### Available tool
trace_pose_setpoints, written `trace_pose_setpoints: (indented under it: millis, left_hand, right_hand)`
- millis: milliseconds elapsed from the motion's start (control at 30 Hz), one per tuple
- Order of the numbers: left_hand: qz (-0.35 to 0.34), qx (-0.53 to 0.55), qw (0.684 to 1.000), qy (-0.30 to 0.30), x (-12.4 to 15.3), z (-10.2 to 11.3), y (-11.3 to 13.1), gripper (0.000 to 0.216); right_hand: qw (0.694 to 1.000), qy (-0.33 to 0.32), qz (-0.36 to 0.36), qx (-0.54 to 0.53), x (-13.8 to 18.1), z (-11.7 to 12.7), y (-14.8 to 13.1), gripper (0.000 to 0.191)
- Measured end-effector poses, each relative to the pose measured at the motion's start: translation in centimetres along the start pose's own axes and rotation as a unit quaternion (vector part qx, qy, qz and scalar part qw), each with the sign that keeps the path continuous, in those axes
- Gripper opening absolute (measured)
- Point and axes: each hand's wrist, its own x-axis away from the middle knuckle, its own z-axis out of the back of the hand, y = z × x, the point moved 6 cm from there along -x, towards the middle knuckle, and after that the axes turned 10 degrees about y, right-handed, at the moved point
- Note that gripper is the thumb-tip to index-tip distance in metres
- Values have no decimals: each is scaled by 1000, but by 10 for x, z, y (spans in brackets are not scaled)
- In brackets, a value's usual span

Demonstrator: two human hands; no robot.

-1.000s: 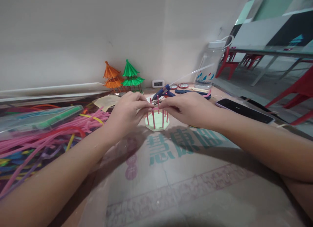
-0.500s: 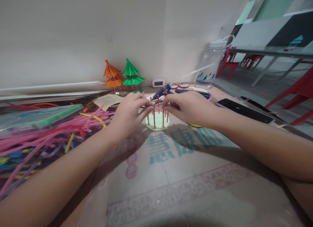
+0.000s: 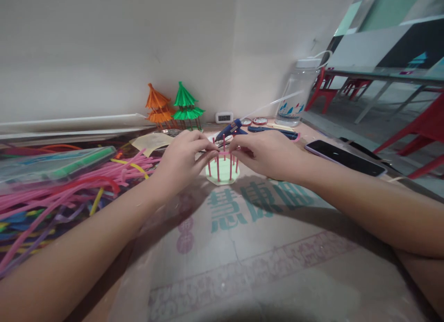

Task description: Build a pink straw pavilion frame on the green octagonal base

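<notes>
A pale green many-sided base [image 3: 225, 175] carries several upright red sticks [image 3: 218, 168]. Across the front sticks, near their tops, runs a short pink pipe cleaner [image 3: 224, 153]. My left hand [image 3: 189, 155] pinches its left end between thumb and forefinger. At the other end, my right hand [image 3: 263, 153] is closed in a pinch, its fingertips close to the stick tops. Behind the sticks lies a blue glue gun [image 3: 229, 129]. The fingers partly hide the outer sticks.
Pink and mixed pipe cleaners [image 3: 79, 188] heap at left under a plastic case [image 3: 58, 165]. Orange [image 3: 158, 107] and green [image 3: 188, 107] pagoda models stand by the wall. A small clock [image 3: 224, 117], a clear bottle [image 3: 296, 93] and a phone [image 3: 345, 158] sit behind and right.
Both hands keep their pinch at the stick tops with hardly any movement. The whole view has shifted very slightly.
</notes>
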Motion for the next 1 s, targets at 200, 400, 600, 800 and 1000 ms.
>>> trace_pose_setpoints:
  millis: [200, 400, 600, 800, 1000]
  left_hand:
    - [21, 10, 1000, -2, -1, 2, 1, 16]
    - [32, -4, 999, -16, 0, 2, 1, 16]
    - [4, 3, 1000, -5, -1, 1, -1, 15]
    - [-30, 24, 999, -4, -3, 1, -6, 13]
    - [-35, 31, 999, -2, -2, 2, -7, 7]
  right_hand:
    - [999, -18, -17, -27, -1, -1, 0, 20]
    - [998, -27, -43, -27, -2, 1, 1, 17]
    - [999, -26, -18, -25, 0, 1, -3, 16]
    - [1000, -8, -1, 3, 1, 1, -5, 15]
    - [1000, -11, -7, -12, 1, 1, -4, 14]
